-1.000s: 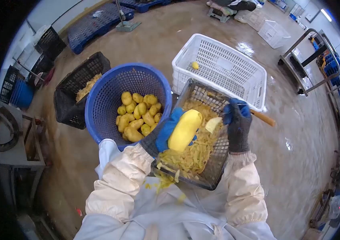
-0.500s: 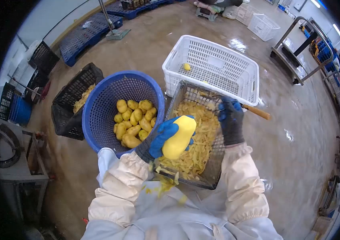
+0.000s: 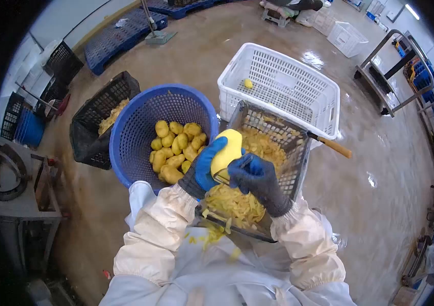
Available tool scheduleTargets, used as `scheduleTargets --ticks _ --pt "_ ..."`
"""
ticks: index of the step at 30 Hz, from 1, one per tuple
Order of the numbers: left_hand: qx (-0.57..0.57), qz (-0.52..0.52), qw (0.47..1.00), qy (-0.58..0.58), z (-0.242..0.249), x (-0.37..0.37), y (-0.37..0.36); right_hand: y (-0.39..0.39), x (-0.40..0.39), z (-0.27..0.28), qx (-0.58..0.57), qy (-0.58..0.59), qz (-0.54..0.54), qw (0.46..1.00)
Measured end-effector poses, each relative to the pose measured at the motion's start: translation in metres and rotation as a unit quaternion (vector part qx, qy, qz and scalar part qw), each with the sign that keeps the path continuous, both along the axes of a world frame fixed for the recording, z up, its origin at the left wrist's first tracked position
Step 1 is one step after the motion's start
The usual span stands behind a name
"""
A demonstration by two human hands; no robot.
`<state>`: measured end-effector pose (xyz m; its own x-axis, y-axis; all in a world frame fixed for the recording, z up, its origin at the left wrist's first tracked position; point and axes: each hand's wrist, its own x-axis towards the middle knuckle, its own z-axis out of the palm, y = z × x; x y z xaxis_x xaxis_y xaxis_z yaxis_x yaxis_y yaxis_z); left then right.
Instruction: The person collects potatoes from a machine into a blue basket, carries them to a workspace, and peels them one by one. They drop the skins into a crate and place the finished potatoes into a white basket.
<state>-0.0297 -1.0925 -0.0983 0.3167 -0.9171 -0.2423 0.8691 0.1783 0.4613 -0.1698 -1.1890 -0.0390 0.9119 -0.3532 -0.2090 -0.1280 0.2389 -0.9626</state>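
Observation:
A peeled yellow potato (image 3: 228, 148) is gripped in my left hand (image 3: 206, 169), which wears a blue and dark glove. My right hand (image 3: 259, 179), gloved the same way, is closed around a peeler (image 3: 220, 176), mostly hidden by the fingers. The peeler's thin metal part lies against or very near the potato's lower side. Beneath both hands stands a dark crate (image 3: 298, 162) holding a heap of potato peelings (image 3: 237, 206). A knife with a wooden handle (image 3: 333, 146) rests at the crate's right rim.
To the left stands a blue basket (image 3: 125, 115) with several unpeeled potatoes (image 3: 176, 148). Behind it is a black crate (image 3: 87, 117) with peelings. A white crate (image 3: 278, 76) beyond the dark one holds a small yellow potato (image 3: 248, 83). A cart (image 3: 375, 84) stands farther right.
My right hand has come in from the crate's right side to the potato, bringing the peeler to it. My left hand still holds the potato, now more upright. The whole view has shifted slightly.

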Motion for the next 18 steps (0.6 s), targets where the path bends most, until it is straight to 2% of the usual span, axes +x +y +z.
scheduleTargets --ticks 1,2,3,5,6,7,9,10,11,13,15,17,18 --pt "-0.004 -0.047 0.998 0.029 -0.002 0.002 0.001 -0.01 0.003 -0.008 0.001 0.001 0.0 1.0" --pt "0.036 0.016 0.999 0.014 -0.005 -0.002 -0.004 -0.03 0.008 -0.018 0.0 -0.013 -0.116 0.993" --pt "0.035 0.018 0.999 0.015 0.001 -0.003 -0.003 -0.045 0.008 -0.022 -0.003 -0.027 -0.23 0.973" --pt "0.006 -0.055 0.997 0.056 0.02 -0.002 0.0 -0.06 0.003 -0.016 0.003 -0.059 -0.242 0.969" --pt "-0.007 -0.059 0.992 0.109 0.012 0.005 -0.001 -0.063 0.002 -0.013 0.009 -0.09 -0.252 0.963" --pt "-0.009 -0.056 0.992 0.109 0.008 0.005 -0.003 -0.053 0.003 -0.01 0.007 -0.09 -0.249 0.964" --pt "0.002 0.058 0.985 0.166 0.0 0.002 -0.004 -0.012 0.003 -0.011 0.05 -0.102 -0.12 0.986" --pt "-0.066 -0.038 0.99 0.121 -0.006 0.007 -0.002 0.001 0.003 -0.015 -0.01 -0.11 -0.078 0.991" --pt "-0.063 -0.037 0.99 0.122 -0.012 0.008 -0.002 0.009 0.003 -0.019 -0.07 -0.118 -0.037 0.99" --pt "0.041 0.081 0.985 0.146 -0.019 0.007 -0.005 -0.009 0.008 -0.019 -0.055 -0.079 -0.074 0.993" --pt "0.038 0.074 0.986 0.146 -0.003 0.005 -0.001 -0.041 0.008 -0.022 -0.029 -0.114 -0.255 0.96" --pt "0.036 0.102 0.974 0.2 0.001 0.006 -0.004 -0.035 0.007 -0.016 -0.029 -0.118 -0.251 0.96" --pt "0.034 0.103 0.974 0.2 -0.001 0.006 -0.005 -0.013 0.006 -0.015 -0.05 -0.122 -0.166 0.977"
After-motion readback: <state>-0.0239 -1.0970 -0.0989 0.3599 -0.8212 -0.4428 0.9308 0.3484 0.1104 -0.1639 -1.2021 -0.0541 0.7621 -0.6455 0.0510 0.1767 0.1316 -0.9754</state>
